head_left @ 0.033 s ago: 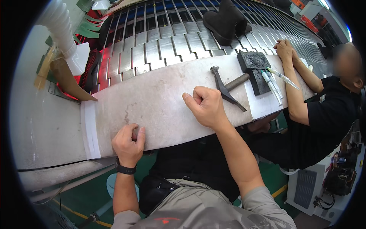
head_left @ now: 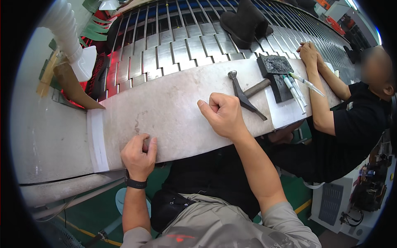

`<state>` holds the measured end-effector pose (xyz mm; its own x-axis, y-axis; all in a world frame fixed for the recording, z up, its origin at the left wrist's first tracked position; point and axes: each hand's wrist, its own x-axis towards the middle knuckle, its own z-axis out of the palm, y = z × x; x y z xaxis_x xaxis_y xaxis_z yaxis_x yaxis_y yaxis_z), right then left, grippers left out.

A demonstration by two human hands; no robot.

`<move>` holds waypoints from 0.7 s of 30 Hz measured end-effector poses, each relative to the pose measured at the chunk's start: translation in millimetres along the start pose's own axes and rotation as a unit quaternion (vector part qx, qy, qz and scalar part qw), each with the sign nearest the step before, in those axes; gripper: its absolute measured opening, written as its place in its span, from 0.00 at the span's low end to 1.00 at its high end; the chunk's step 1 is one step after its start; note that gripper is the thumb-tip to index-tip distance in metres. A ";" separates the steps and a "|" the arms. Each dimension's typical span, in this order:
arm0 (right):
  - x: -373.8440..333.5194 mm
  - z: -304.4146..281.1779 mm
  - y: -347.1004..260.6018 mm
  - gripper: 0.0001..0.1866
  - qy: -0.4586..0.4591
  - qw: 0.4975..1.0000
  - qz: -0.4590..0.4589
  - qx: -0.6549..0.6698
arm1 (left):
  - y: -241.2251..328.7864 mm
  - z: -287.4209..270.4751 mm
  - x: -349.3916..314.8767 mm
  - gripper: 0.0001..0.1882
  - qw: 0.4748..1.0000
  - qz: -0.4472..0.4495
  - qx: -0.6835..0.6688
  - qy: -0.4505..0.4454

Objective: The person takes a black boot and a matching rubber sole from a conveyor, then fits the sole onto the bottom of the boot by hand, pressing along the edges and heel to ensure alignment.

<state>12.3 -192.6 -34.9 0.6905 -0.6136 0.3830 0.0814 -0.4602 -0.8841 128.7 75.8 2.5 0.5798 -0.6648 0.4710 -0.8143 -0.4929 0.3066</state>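
My left hand (head_left: 139, 157) rests near the front edge of the pale worktop (head_left: 173, 120), its fingers curled in a loose fist and a dark band on the wrist. Further right, my right hand (head_left: 223, 115) is closed too, thumb along the curled fingers. Nothing shows in either hand. Just beyond the right hand lies a shoemaker's hammer (head_left: 239, 89) with a dark metal head and a worn wooden handle. Past it sit a black block (head_left: 274, 65) with a rough top and several syringe-like applicators (head_left: 294, 94) with clear barrels.
Behind the worktop runs a metal slat conveyor (head_left: 165, 53) carrying a dark boot (head_left: 245, 25). A white ribbed hose (head_left: 64, 31) with a nozzle hangs at the left beside a brown curved flap (head_left: 74, 89). A co-worker (head_left: 351, 107) in black leans on the bench at the right.
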 end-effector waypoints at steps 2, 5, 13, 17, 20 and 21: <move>-0.1 0.1 0.1 0.25 0.001 1.000 0.005 0.003 | -0.2 -0.6 -0.4 0.08 1.000 -0.005 0.001 -0.004; 0.4 -0.3 0.3 0.25 0.003 1.000 0.000 0.000 | 0.0 -0.6 0.0 0.07 1.000 -0.004 0.002 -0.009; 0.2 -1.3 0.6 0.25 0.005 1.000 -0.002 0.004 | 2.5 -1.5 0.5 0.07 1.000 -0.001 -0.006 -0.010; 0.3 -1.5 1.2 0.25 -0.003 1.000 0.005 -0.001 | 3.5 -0.8 0.8 0.08 1.000 -0.003 0.005 -0.001; 0.2 -1.7 1.6 0.25 0.001 1.000 0.000 0.002 | 4.2 -0.8 0.5 0.08 1.000 -0.001 0.005 -0.004; 0.2 -1.7 1.8 0.25 0.002 1.000 -0.005 0.004 | 4.3 -0.8 0.4 0.08 1.000 -0.002 0.006 -0.003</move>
<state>11.3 -194.7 -36.0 0.6861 -0.6119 0.3934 0.0946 -0.4611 -0.8823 125.5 73.9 4.6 0.5829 -0.6669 0.4642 -0.8118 -0.5015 0.2990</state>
